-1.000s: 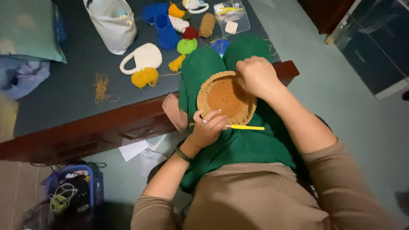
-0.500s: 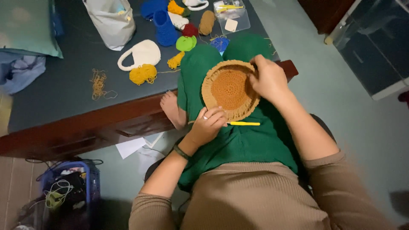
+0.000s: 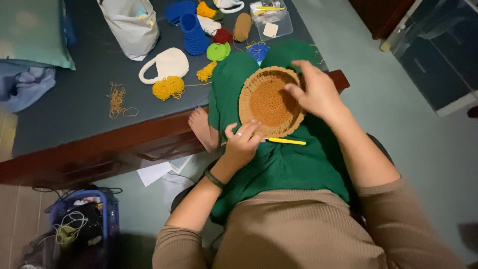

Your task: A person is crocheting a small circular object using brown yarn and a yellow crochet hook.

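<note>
Under the right hand, the crocheted disc rim hides.

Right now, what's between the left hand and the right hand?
Head view: the round brown crocheted piece spans the gap on the green-clad lap. The left hand touches its lower edge, the right hand its upper right rim. A yellow crochet hook lies just below.

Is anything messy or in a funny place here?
A little. A tangle of loose brown yarn lies by itself on the dark bed, and white papers lie on the floor underneath. The yellow crochet hook rests loose on the green lap.
</note>
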